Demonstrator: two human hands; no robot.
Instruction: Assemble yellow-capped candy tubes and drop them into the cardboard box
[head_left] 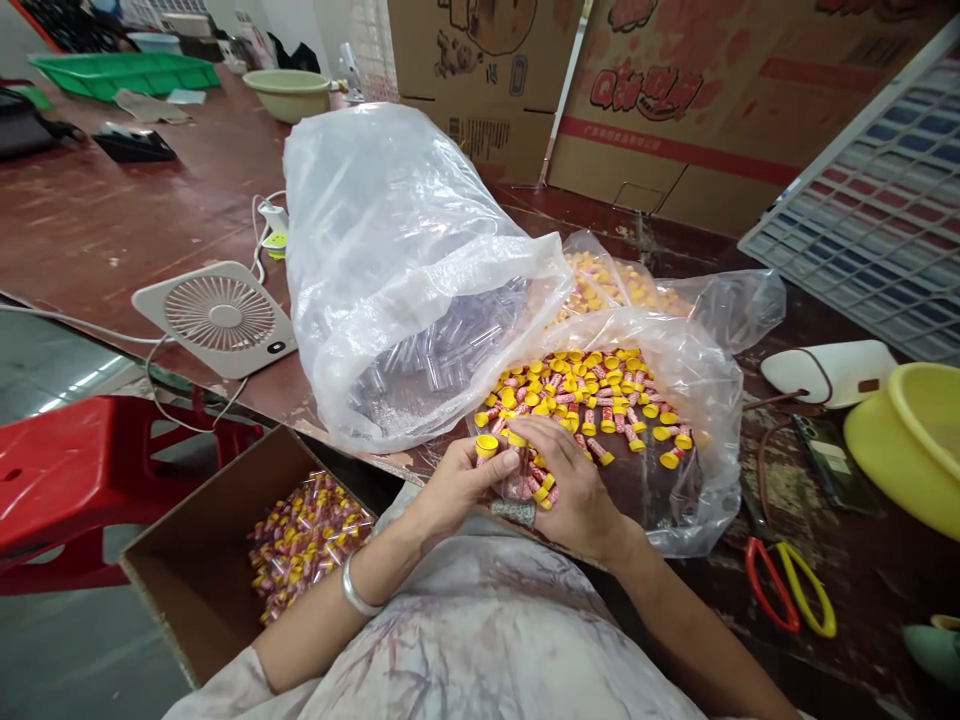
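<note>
My left hand (454, 485) is closed around a small yellow-capped tube (487, 446), its thumb pointing toward my right hand. My right hand (574, 490) curls beside it, fingers closed on another yellow-capped tube (516, 438) with a clear body; part of it is hidden by the fingers. Under and behind my right hand, many small red-and-white patterned tubes with yellow caps (592, 385) spill from a clear plastic bag (716, 400). To the left lies a large translucent bag (390, 190), its mouth facing me, holding clear empty tubes (439, 355).
A cardboard box (202, 520) below the table edge holds filled clear tubes. A white fan (225, 315) and a red stool (67, 480) are at left. Scissors (787, 585), a phone (832, 460) and a yellow basin (911, 440) lie right. Cartons (660, 120) stand behind.
</note>
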